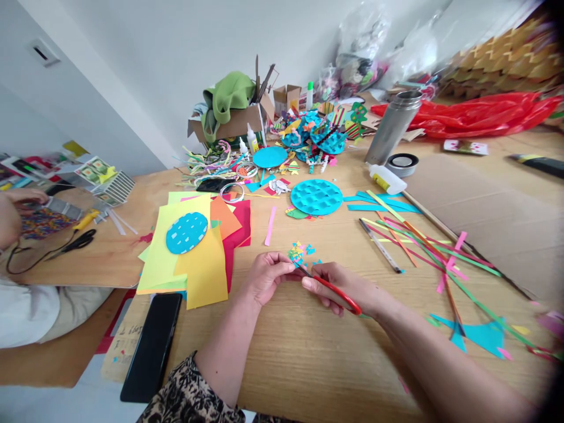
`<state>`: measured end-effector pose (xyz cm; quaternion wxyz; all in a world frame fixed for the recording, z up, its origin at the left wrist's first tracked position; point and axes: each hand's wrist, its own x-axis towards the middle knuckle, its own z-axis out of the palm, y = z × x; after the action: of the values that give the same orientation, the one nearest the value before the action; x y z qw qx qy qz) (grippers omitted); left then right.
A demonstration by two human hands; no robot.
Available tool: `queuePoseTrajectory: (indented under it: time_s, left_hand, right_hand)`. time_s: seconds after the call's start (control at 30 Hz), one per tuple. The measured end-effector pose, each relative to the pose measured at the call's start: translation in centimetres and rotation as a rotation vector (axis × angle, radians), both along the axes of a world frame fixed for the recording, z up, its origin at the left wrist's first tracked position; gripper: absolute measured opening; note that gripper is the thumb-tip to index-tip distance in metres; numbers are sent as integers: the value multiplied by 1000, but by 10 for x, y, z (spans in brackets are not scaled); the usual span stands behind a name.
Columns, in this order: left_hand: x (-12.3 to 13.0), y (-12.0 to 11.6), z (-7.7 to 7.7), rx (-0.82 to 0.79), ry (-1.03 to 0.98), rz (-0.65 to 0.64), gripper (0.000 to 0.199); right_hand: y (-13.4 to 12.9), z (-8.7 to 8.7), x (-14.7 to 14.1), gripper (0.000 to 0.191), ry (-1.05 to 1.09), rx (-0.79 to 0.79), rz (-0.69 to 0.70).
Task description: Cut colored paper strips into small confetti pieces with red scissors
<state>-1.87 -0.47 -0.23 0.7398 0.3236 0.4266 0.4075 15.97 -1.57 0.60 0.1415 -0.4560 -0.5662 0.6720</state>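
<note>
My right hand (328,285) grips red-handled scissors (341,296), their blades pointing left toward my other hand. My left hand (272,273) is closed in a pinch at the blade tips; whatever it holds is too small or hidden to name. Just beyond the fingertips lies a small pile of cut paper bits (297,251) in blue, yellow and pink. A pink paper strip (270,226) rests behind my left hand. Farther back is a blue paper oval with raised dimples (316,197). To the left, a blue oval with pale patches (187,232) lies on yellow sheets (152,258).
Colored paper strips (423,241), a pen (381,247) and cardboard (493,217) lie right. A metal bottle (393,126) and glue bottle (386,178) stand behind. A black phone (152,346) lies front left. Another person's hand (26,197) is at far left.
</note>
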Motion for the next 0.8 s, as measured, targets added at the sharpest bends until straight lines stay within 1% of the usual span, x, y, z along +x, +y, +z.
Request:
queuePoseTrajectory:
  time_s: [0.23,0.6,0.8]
  left_hand:
    - [-2,1,-2,2,-7,-16,16]
    - [-4,1,-2,16,8,-41,15]
    - [-4,1,-3,15,4,-50,14]
  right_hand:
    - [-1,0,2,45,36,27,39]
    - [-1,4,1,44,28,26,38]
    - [-1,2,1,44,24,25,37]
